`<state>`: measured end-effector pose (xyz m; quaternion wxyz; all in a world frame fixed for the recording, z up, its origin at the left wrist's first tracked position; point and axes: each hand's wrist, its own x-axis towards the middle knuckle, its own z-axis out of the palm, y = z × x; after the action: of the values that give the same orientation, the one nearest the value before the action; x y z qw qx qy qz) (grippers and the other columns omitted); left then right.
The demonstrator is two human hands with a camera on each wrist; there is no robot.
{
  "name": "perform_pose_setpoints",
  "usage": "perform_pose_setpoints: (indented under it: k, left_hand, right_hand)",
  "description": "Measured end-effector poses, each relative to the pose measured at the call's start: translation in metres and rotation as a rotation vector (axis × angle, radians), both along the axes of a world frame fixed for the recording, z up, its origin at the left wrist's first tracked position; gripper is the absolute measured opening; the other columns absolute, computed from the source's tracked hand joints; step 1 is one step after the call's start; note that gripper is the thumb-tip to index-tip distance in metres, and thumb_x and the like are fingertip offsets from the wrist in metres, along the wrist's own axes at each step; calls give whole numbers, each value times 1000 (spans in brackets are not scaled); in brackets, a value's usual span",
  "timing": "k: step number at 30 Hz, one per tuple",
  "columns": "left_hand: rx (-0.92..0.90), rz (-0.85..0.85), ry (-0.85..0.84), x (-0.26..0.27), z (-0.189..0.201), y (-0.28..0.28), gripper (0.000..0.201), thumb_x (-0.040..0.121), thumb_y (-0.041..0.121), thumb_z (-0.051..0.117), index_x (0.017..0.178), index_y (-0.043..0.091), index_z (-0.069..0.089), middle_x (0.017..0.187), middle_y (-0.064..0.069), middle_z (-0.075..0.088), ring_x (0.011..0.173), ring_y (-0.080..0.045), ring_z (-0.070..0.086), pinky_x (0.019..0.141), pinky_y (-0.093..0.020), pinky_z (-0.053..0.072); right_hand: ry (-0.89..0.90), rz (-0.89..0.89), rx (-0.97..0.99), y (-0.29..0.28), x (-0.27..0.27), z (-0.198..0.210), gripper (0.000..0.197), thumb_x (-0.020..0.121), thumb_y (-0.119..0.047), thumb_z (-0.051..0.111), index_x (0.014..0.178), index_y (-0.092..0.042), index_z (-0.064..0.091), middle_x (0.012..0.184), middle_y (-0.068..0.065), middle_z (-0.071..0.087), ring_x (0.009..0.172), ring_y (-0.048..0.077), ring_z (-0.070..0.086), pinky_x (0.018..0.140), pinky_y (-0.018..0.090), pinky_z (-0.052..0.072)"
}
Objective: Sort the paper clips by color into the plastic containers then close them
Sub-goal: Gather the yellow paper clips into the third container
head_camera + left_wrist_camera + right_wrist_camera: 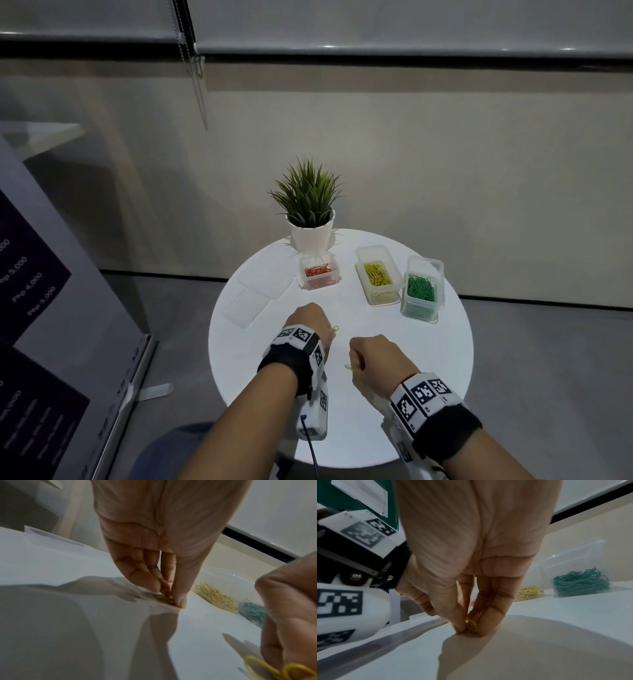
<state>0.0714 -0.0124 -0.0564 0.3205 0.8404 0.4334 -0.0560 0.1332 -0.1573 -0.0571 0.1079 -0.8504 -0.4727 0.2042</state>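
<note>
Three clear plastic containers stand open on the round white table [428, 342]: one with red clips [319, 274], one with yellow clips [377, 275], one with green clips [421, 289]. My left hand [310, 323] pinches a yellow paper clip [167, 597] against the tabletop, its end showing beside my wrist [336, 329]. My right hand [371, 356] pinches another yellow paper clip [471, 624] at the table surface, seen also in the head view [349, 367]. Both hands are at the table's near middle, well short of the containers.
Two clear lids [253, 294] lie flat at the table's left side. A potted green plant [310, 219] stands at the far edge behind the red container. A banner stand [51, 308] is on the floor to the left.
</note>
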Motion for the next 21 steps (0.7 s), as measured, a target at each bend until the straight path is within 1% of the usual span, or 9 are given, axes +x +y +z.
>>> perform_pose_setpoints:
  k: [4,6,8,11,14,16,18,20,21]
  left_hand:
    - [51,-66,21,-1,-6,2,17,84,22,67,99,12,64,108,-2,68,101,-22,62,84,-30,49]
    - [89,-92,31,0,-7,3,18,86,22,66,100,12,63,108,-3,68,101,-22,62,83,-29,48]
    - [113,-100,54,3,-7,4,19,86,21,65,102,11,64,108,-3,68,101,-22,63,79,-27,46]
    - [97,-95,93,6,-7,4,23,85,19,64,105,8,65,110,-5,68,102,-22,63,76,-24,44]
    - [107,-88,102,7,-9,1,23,87,21,61,106,8,65,112,-6,67,103,-24,63,74,-25,44]
    - [131,-117,113,6,-8,-1,24,91,21,55,107,6,62,113,-8,66,104,-25,62,75,-25,42]
    - [147,-181,124,4,-8,-2,25,93,22,52,110,6,60,116,-9,64,107,-26,60,80,-27,44]
    - [162,-244,130,-2,-6,-4,24,94,19,50,110,6,61,116,-10,64,106,-27,60,83,-29,46]
    - [171,-266,121,-4,-5,-6,22,93,18,50,108,6,61,114,-11,64,104,-28,60,84,-30,47]
  right_hand:
    - [19,-4,35,1,5,6,20,83,-7,45,70,-22,44,80,3,59,74,23,57,65,29,44]
    - [36,-69,168,5,19,22,27,84,-6,49,65,-23,41,71,-1,56,70,21,55,58,22,39]
    - [30,-181,347,15,38,46,25,86,-4,53,68,-18,45,66,-2,53,62,16,49,54,18,32]
    - [-65,-367,521,40,71,70,16,86,0,51,74,-11,50,72,4,56,66,20,50,60,26,35]
    - [-154,-418,379,70,96,73,11,88,2,49,90,-8,54,85,10,59,76,27,54,65,29,39]
    - [-173,-402,218,84,105,66,20,87,3,47,101,-5,57,96,13,63,86,31,59,71,32,47]
    - [-171,-350,129,88,109,59,26,88,3,46,106,-6,62,108,14,65,99,30,62,83,33,50]
    - [-140,-344,179,82,105,56,30,90,1,44,109,-8,64,113,12,66,105,29,61,88,32,48]
    - [-105,-360,263,73,101,55,29,90,1,44,108,-8,65,110,12,67,103,29,61,87,32,47]
